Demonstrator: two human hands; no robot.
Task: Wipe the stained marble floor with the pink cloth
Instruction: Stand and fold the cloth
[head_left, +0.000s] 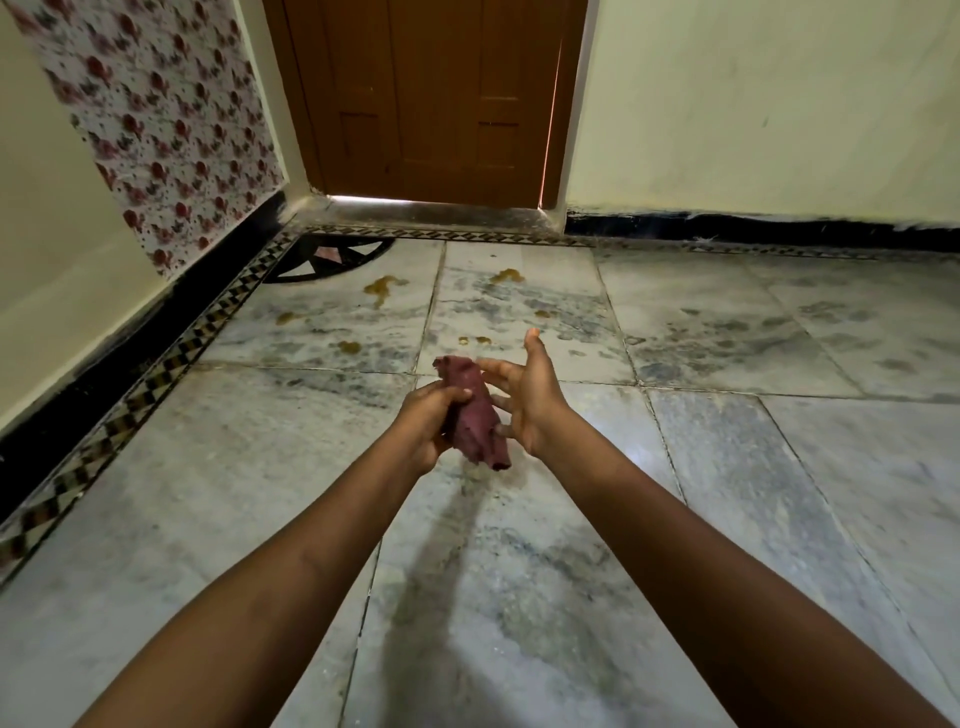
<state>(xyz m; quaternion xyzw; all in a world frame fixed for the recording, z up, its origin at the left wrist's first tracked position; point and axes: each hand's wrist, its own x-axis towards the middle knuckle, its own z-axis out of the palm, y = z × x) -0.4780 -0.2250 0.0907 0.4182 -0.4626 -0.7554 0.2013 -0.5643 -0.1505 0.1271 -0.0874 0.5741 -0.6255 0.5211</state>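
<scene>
left hand (427, 418) grip curled tight round bunched dark-pink cloth (475, 410), held in air above grey-veined white marble floor (727, 467); right hand (527, 397) grip wide open, fingers spread, fingertips at the cloth's side; yellow-brown stains (383, 289) on floor ahead of hands, nearer the brown wooden door (436, 98)

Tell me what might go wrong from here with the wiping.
1. The pink cloth is bunched in the left hand, the right hand open beside it; a wad that small may smear the yellow-brown stains rather than lift them.
2. The stains are scattered over the marble floor; the small drops nearest the hands could be missed.
</scene>
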